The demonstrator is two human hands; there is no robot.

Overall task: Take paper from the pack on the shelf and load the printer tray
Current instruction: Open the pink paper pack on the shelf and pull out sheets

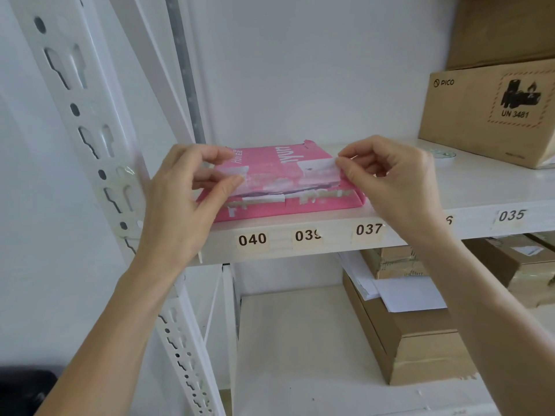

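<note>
A pink paper pack point(270, 163) lies flat on the white shelf point(468, 187), above the labels 040 to 037. Its near end flap is torn and partly lifted, with white paper edges showing underneath. My left hand point(186, 190) pinches the left part of that flap between thumb and fingers. On the other side, my right hand point(390, 172) pinches the flap's right corner. Both hands rest at the pack's front edge. No printer or tray is in view.
A brown PICO carton point(486, 112) stands on the same shelf at the right, with another carton on top. The lower shelf holds cardboard boxes point(414, 340) with loose white sheets point(408, 295) on them. A white perforated upright point(90, 139) rises at the left.
</note>
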